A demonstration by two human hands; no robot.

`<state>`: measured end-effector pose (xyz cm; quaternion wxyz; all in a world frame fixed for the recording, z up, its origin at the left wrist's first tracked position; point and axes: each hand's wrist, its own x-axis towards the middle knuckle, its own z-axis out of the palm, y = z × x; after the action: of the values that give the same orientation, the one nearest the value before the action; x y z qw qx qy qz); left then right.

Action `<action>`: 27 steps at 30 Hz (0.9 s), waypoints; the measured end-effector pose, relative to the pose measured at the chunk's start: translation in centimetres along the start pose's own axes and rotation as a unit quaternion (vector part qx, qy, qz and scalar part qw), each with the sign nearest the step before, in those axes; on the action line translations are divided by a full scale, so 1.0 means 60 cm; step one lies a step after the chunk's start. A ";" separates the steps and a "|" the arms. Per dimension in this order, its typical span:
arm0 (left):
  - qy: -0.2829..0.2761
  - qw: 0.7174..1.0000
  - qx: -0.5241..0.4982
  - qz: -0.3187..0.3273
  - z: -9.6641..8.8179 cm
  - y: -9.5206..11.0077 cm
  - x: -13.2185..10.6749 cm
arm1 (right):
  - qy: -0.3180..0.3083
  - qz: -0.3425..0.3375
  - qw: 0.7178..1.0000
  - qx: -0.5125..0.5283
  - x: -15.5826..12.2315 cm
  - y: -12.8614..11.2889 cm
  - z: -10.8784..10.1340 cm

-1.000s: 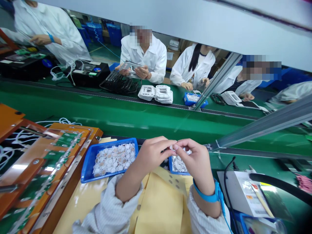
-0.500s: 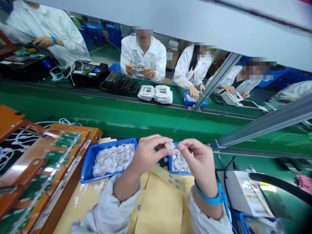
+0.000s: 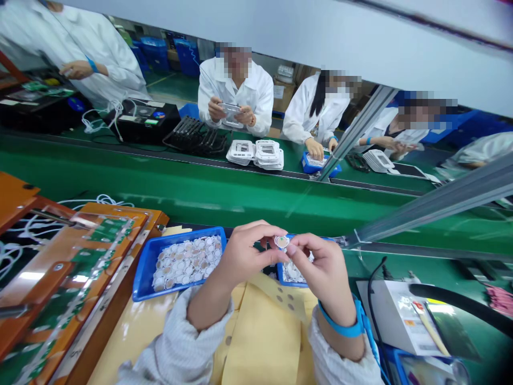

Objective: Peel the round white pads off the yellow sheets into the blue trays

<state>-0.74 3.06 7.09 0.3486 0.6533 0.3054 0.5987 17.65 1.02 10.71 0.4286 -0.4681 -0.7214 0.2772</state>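
Note:
My left hand (image 3: 244,256) and my right hand (image 3: 323,270) meet in front of me, and together their fingertips pinch a small round white disc (image 3: 281,241) with an orange centre. They hover over the gap between two blue trays. The left blue tray (image 3: 146,267) is full of several similar white discs. The right blue tray (image 3: 280,275) is mostly hidden behind my hands. A blue strap circles my right wrist. Yellow paper sheets (image 3: 260,337) lie under my forearms.
Orange fixtures (image 3: 60,262) with green circuit boards stand at left. A green conveyor belt (image 3: 208,187) runs across the middle. A white box with a label (image 3: 401,321) and black cables sit at right. Several people in white coats work on the far side.
My hands have drawn slightly closer to me and the disc now shows clearly between my fingertips; a second ago it was hidden by my fingers.

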 end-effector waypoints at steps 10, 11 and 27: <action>-0.006 0.978 -0.089 -0.187 0.003 0.002 -0.006 | -0.003 -0.058 0.995 -0.084 0.001 0.005 0.006; -0.007 0.976 -0.099 -0.196 0.003 0.002 -0.005 | -0.005 -0.057 0.995 -0.085 0.001 0.005 0.007; -0.023 0.955 -0.129 -0.265 -0.009 0.009 -0.003 | -0.054 -0.005 0.998 -0.023 -0.002 0.008 -0.004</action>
<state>-1.32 2.66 7.47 0.5830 0.5117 0.3801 0.5038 18.08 1.12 10.36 0.3796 -0.4586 -0.7518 0.2834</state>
